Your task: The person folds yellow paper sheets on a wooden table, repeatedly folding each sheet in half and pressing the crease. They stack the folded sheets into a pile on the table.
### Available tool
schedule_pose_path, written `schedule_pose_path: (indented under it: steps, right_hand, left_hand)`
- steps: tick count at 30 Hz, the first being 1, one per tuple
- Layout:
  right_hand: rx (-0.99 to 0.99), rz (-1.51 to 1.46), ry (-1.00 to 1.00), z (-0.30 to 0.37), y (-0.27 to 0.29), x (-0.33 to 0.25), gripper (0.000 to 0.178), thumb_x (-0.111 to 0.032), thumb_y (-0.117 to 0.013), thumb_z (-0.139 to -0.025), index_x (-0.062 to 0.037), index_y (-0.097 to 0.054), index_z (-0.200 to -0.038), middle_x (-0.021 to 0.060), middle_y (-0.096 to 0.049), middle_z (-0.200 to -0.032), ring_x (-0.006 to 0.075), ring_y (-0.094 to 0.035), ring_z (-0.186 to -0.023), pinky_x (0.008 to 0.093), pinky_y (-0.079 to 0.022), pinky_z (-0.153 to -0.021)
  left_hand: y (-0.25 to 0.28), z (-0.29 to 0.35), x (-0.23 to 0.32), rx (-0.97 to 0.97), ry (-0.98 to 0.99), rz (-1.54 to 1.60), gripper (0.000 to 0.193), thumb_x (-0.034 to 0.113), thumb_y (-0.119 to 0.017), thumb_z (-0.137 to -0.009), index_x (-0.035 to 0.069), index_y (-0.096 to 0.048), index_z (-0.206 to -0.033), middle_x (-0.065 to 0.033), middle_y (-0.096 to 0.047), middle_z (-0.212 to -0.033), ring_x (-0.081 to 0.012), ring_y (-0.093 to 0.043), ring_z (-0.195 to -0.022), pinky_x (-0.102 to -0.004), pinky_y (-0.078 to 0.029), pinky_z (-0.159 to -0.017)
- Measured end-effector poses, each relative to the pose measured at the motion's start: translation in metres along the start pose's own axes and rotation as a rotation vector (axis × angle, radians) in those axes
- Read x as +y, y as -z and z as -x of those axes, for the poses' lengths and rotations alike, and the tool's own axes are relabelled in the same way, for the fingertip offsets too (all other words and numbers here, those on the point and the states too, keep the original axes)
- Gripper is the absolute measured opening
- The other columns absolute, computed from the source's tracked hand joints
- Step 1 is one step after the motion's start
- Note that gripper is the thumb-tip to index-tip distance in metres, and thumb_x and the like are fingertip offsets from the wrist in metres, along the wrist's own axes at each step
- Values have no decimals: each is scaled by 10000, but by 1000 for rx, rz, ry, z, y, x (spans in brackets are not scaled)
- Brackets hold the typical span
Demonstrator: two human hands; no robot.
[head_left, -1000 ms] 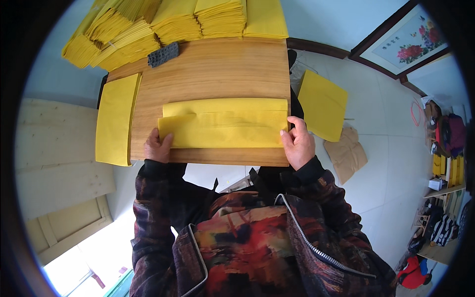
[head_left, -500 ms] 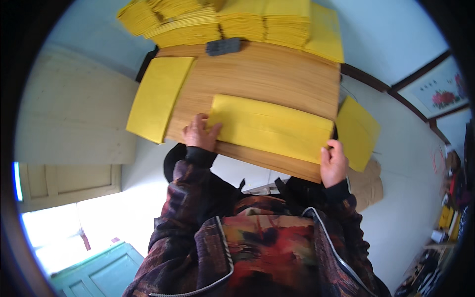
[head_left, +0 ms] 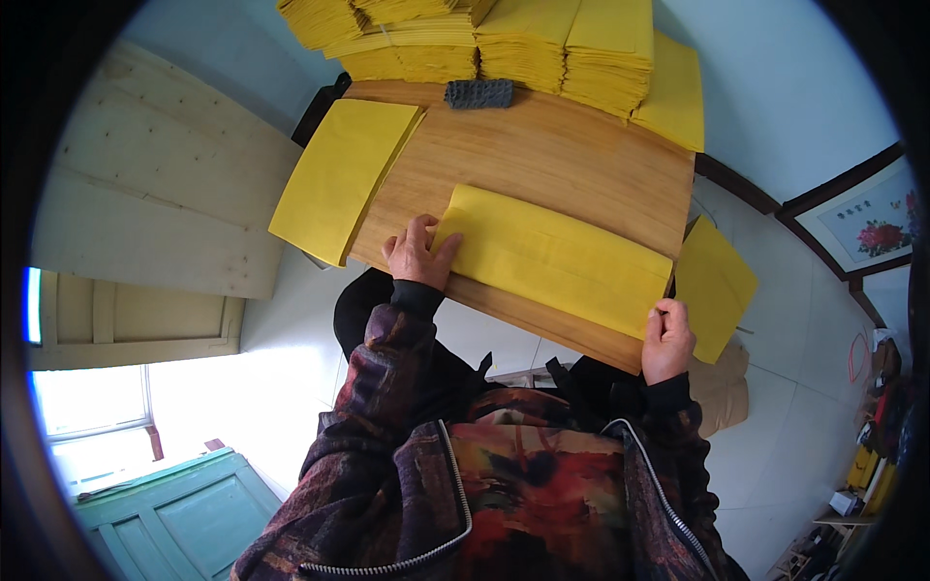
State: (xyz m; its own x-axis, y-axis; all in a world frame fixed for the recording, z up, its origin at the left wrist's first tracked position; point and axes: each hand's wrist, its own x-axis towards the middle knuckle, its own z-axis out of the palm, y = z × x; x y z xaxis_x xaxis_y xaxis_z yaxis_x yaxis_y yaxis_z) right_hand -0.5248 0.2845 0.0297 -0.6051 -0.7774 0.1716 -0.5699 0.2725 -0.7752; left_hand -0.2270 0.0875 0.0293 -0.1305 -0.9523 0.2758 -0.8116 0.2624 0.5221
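One yellow sheet (head_left: 557, 259) under two hands (head_left: 418, 254) (head_left: 666, 338).

Stacks of yellow paper (head_left: 504, 39) line the far edge of the wooden board (head_left: 562, 155), with a small dark grey block (head_left: 479, 93) lying just in front of them. A loose yellow sheet (head_left: 339, 174) overhangs the board's left edge, and another yellow sheet (head_left: 715, 287) hangs off its right corner. A framed flower picture (head_left: 867, 228) leans against the pale wall at right. Pale wooden planks (head_left: 155, 184) stand at left, above a teal panelled door (head_left: 184, 513). Brown paper (head_left: 722, 392) lies on the tiled floor
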Motion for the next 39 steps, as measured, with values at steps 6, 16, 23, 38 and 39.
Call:
schedule_pose_path:
  steps: [6, 16, 23, 38, 39]
  right_hand:
    - [15, 5, 31, 2, 1, -1, 84, -52, -593, -859, -62, -550, -930, 112, -590, -745, 254, -593, -622, 347, -468, -583]
    - [96, 4, 90, -1, -3, -7, 54, -57, -583, -861, -94, -553, -887, 161, -589, -703, 357, -604, -623, 402, -464, -541]
    - [53, 75, -23, -3, -1, -12, 68, -24, -602, -837, -53, -540, -842, 119, -574, -657, 250, -584, -568, 328, -445, -530]
    - [-93, 465, -10, -12, 5, -28, 101, -126, -601, -827, -75, -515, -817, 146, -624, -734, 348, -620, -681, 463, -459, -563]
    - [-123, 489, 2, -13, 6, -30, 109, -137, -597, -825, -70, -511, -820, 153, -628, -762, 350, -624, -711, 473, -459, -576]
  left_hand:
    - [2, -3, 2, 14, -68, -34, 407, 350, -750, -751, 107, -563, -1019, -66, -625, -713, -267, -605, -749, -410, -369, -861]
    - [-10, -9, -6, -35, -9, -234, 447, 394, -753, -728, 119, -564, -1025, -89, -667, -800, -276, -617, -787, -403, -389, -854]
    - [-9, -12, -6, -71, -15, -234, 431, 414, -726, -758, 123, -563, -1031, -77, -674, -811, -257, -626, -823, -388, -370, -887]
    - [-8, -11, -3, -29, -58, -259, 419, 416, -719, -751, 137, -581, -1031, -74, -680, -831, -258, -619, -829, -388, -371, -883]
    - [-8, -11, -2, -16, -70, -250, 409, 406, -723, -746, 134, -587, -1019, -67, -680, -833, -259, -619, -828, -389, -372, -878]
